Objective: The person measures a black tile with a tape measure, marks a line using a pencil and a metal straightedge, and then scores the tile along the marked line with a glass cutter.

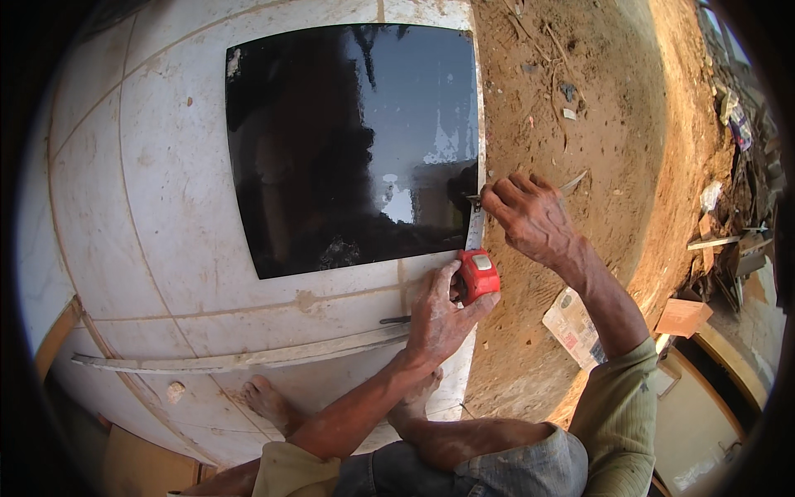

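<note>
My left hand (431,319) is closed around a red tape measure (480,280), just off the near right corner of a glossy black tile (306,157). A short length of the tape's blade (474,228) runs out of the case along the tile's right edge. At the blade's far end, the bent fingers of my right hand (534,219) pinch its dark metal hook. The black tile lies flat on white floor tiles (174,182) and mirrors the sky and dark shapes.
A long pale straight bar (248,356) lies across the floor before my bare feet, with a slim dark tool (395,320) beside it. Brown bare earth (571,157) borders the tiles on the right. Printed paper (573,327), a brick (683,317) and rubble lie there.
</note>
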`<state>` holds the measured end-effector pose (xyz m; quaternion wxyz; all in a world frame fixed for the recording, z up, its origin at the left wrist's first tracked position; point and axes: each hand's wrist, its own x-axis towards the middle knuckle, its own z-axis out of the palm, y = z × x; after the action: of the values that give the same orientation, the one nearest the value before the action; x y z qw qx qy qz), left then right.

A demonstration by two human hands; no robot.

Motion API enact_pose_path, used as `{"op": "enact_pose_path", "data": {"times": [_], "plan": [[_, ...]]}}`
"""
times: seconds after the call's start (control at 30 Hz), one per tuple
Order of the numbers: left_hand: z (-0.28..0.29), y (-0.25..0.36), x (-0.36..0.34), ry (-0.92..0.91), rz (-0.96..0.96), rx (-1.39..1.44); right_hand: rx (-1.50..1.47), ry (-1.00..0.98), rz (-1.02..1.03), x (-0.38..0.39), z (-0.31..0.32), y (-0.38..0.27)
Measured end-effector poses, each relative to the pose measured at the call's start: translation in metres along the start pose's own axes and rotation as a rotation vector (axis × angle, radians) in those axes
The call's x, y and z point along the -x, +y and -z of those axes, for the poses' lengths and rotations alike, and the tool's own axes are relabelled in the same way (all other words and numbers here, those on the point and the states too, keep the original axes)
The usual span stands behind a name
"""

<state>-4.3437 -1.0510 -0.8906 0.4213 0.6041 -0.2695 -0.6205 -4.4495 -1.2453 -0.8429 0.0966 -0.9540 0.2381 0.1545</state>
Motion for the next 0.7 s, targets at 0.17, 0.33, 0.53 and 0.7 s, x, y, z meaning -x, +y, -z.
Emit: {"op": "enact_pose_path", "data": {"times": [0.17,0.33,0.53,0.7], "plan": [[-0.001,0.008,0.0,-0.01,0.107,0.132,0.026,0.063,0.028,0.005,-0.005,0.005],[0.0,0.006,-0.004,0.012,0.029,-0.024,0.098,-0.018,-0.146,0.046,-0.001,0.019],[0.004,0.007,-0.004,-0.006,0.063,-0.045,-0.177,0.219,-0.369,0.061,-0.007,-0.003],[0.003,0.016,-0.005,-0.034,0.062,-0.02,-0.568,0.421,-0.566,0.077,-0.033,-0.041]]}}
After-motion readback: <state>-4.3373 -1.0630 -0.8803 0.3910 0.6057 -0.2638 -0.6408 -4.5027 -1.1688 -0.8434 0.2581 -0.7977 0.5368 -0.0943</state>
